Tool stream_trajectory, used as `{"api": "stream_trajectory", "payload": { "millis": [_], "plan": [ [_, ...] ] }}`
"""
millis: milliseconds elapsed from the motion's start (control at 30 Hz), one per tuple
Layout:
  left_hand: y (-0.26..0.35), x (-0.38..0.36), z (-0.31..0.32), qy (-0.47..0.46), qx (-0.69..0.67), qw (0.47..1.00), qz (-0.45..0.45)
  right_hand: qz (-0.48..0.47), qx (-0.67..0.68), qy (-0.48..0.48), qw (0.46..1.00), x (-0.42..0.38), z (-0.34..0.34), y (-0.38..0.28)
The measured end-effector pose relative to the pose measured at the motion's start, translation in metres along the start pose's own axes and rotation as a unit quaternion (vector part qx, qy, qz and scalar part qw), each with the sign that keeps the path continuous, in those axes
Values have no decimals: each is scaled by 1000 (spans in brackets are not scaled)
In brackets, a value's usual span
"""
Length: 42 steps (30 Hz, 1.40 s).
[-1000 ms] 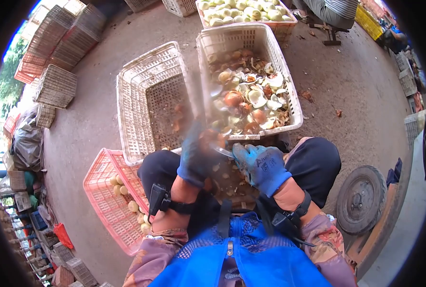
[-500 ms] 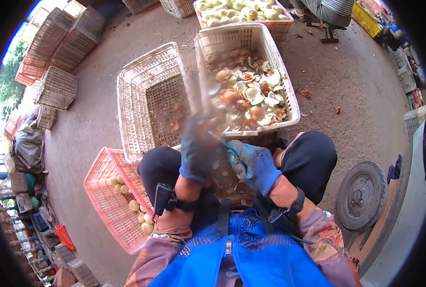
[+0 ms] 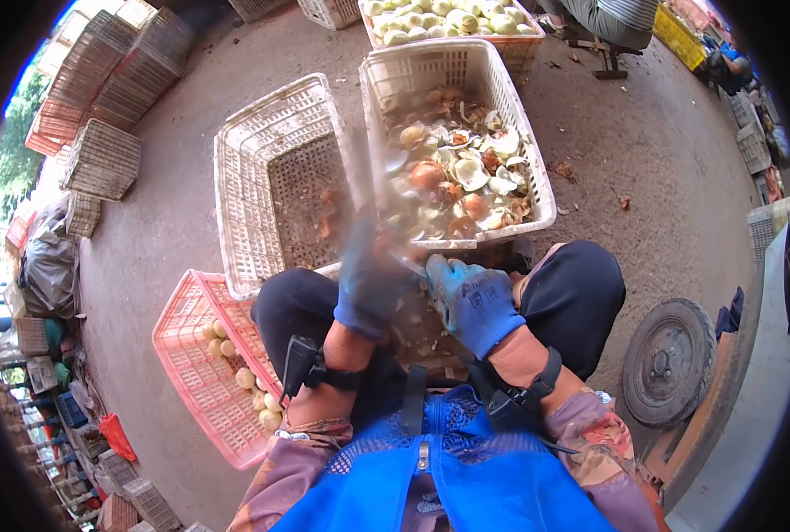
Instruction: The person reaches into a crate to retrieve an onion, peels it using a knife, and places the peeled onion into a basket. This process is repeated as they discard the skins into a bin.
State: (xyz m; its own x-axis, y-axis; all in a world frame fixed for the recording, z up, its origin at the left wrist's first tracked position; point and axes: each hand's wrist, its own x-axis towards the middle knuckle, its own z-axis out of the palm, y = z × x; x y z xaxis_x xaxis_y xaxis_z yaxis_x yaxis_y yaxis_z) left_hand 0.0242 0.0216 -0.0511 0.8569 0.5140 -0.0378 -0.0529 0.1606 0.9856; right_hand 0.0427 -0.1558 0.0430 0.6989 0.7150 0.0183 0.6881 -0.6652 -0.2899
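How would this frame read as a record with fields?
Left hand: blue-gloved, blurred; contents unclear
Right hand: blue-gloved, holding a thin metallic tool
Ahead: white rectangular plastic crate holding onion peels
Left of that: second white rectangular plastic crate, brown scraps inside
Lower left: pink rectangular plastic crate with round pale produce
Right: round dark wheel

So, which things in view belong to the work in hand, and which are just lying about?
Likely part of the work:
Left hand, blurred
Right hand with blade
Peelings and their crate
Pale crate beside it, scraps inside
Pink crate holding onions

Seemingly just lying about:
Wheel
Grey sheet
Stacked crates
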Motion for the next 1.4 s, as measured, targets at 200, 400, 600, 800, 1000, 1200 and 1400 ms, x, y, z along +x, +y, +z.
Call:
{"api": "stream_trajectory", "payload": {
  "millis": [200,400,600,800,1000,1200,1400],
  "plan": [
    [24,-3,1,-12,225,971,80,3,160,20,987,6,0,2],
    [30,-12,3,43,228,972,35,-1,177,29,984,2,1,-3],
    [-11,1,-4,26,65,998,-9,-21,158,-32,987,4,20,12],
    [23,-7,9,-11,65,997,-39,7,7,-16,1000,11,8,9],
    [30,-7,27,48,123,983,124,16,54,14,998,15,21,10],
    [43,-12,26,-25,69,997,-2,-55,50,51,996,21,36,33],
    [113,-30,56,10,-321,912,-256,12,35,95,995,16,44,20]
  ]
}}
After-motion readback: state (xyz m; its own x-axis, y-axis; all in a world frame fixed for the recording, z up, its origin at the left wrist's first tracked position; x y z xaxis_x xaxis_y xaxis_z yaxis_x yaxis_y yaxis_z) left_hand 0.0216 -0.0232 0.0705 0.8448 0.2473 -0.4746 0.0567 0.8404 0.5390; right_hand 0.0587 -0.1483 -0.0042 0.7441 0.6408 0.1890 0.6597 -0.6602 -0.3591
